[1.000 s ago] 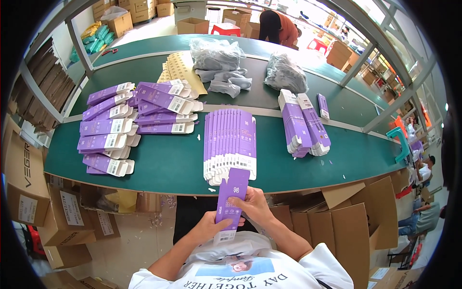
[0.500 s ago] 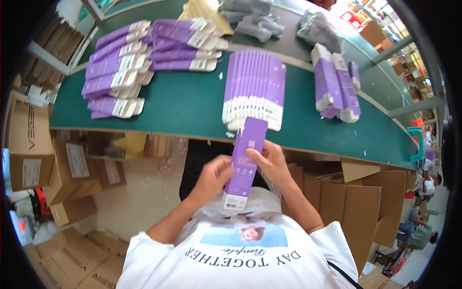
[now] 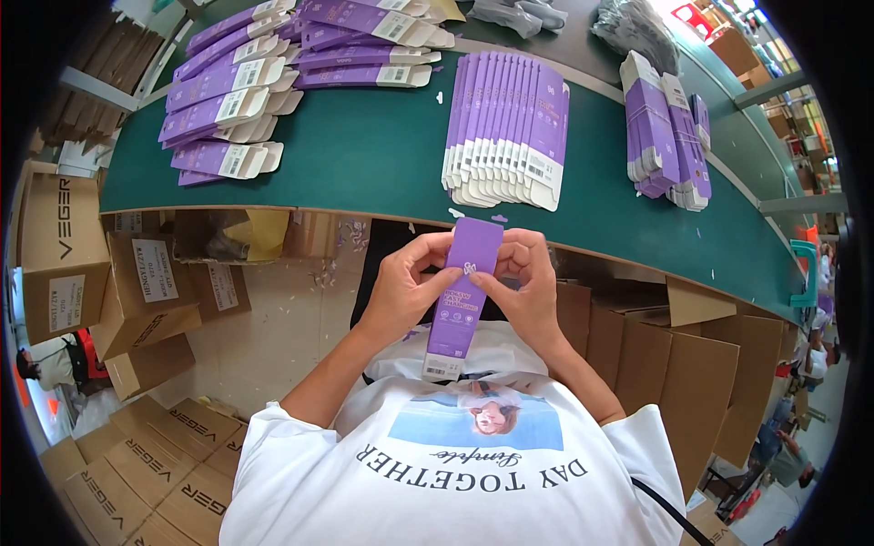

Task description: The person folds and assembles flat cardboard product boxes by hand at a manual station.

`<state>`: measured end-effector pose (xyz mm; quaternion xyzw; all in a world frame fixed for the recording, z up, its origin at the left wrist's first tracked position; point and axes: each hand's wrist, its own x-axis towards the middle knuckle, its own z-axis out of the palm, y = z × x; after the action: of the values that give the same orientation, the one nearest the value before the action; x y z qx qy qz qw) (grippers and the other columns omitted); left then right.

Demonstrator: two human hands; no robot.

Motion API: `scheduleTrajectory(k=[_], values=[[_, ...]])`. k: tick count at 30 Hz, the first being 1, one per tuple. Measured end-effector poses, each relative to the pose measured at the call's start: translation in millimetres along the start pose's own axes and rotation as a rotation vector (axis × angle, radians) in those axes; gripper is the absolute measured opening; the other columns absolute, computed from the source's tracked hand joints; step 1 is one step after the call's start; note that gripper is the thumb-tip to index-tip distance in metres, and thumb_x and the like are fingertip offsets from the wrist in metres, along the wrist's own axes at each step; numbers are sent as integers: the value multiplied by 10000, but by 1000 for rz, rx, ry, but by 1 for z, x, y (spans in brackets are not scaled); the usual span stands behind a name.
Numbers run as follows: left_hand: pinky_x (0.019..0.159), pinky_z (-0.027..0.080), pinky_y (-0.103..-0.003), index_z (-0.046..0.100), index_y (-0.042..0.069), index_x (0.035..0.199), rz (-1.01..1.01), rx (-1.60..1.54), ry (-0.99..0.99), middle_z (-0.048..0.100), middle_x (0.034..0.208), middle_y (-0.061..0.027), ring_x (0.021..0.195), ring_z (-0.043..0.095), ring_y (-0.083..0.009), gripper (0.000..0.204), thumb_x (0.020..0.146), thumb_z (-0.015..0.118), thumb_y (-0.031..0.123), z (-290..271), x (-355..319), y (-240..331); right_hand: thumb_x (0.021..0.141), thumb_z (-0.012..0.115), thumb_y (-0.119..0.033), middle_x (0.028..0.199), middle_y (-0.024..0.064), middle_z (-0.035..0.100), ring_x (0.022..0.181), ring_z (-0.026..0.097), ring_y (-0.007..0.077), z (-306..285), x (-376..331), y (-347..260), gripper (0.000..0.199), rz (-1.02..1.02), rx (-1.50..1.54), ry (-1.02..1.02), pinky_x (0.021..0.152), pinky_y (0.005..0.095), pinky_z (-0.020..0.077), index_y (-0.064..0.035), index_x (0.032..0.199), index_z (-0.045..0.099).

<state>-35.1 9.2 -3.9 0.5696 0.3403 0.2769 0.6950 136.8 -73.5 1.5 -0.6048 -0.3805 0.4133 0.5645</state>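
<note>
"Where do we see print?"
"We find lettering [image 3: 462,303] and a barcode [image 3: 442,368] on the purple carton [image 3: 455,329], and more barcodes on the piled cartons [image 3: 202,111]."
"And elsewhere?"
"We see black words [image 3: 473,470] on the white shirt [image 3: 437,514] and on cardboard boxes [image 3: 44,214] with white labels [image 3: 155,270]."

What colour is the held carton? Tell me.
The carton is purple with a white lower end; head view.

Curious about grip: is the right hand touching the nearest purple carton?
Touching: the head view shows the right hand resting its thumb on the purple carton.
</note>
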Motion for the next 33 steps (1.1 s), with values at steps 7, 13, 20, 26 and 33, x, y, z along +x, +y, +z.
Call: scheduleTrajectory(k=[7,13,20,26,33], values=[[762,503,-220,660,-14,1169,20,16,-29,665,1017,-59,844,585,-100,276,893,655,-22,-7,14,1,815,780,7,876,46,689,731,590,102,-2,21,1,173,-57,-52,-75,713,220,519,-1,952,674],[759,490,-211,671,-21,1119,-68,-19,-77,655,1053,-49,843,575,-100,215,906,648,-10,-8,15,-3,855,752,-23,943,51,678,736,548,100,-17,29,9,90,22,-155,-215,701,217,489,21,909,695],[762,482,-214,673,-18,1095,-16,124,-117,614,1104,-60,859,554,-102,192,906,658,11,-8,16,-10,878,732,-40,1053,66,644,789,534,108,-18,14,19,90,-23,-100,-140,695,219,473,39,913,708],[783,484,-232,678,-2,1099,23,90,-55,576,1127,-64,882,538,-113,212,890,686,35,3,20,-9,875,732,-30,1103,77,617,826,539,115,-18,13,19,97,-64,-89,-81,708,213,472,36,941,707],[816,498,-271,656,17,1162,144,225,-15,564,1131,-62,878,543,-144,316,851,714,23,5,22,-13,854,743,-18,1112,71,596,830,538,119,-18,14,16,84,-14,52,-33,723,214,472,20,914,700]])
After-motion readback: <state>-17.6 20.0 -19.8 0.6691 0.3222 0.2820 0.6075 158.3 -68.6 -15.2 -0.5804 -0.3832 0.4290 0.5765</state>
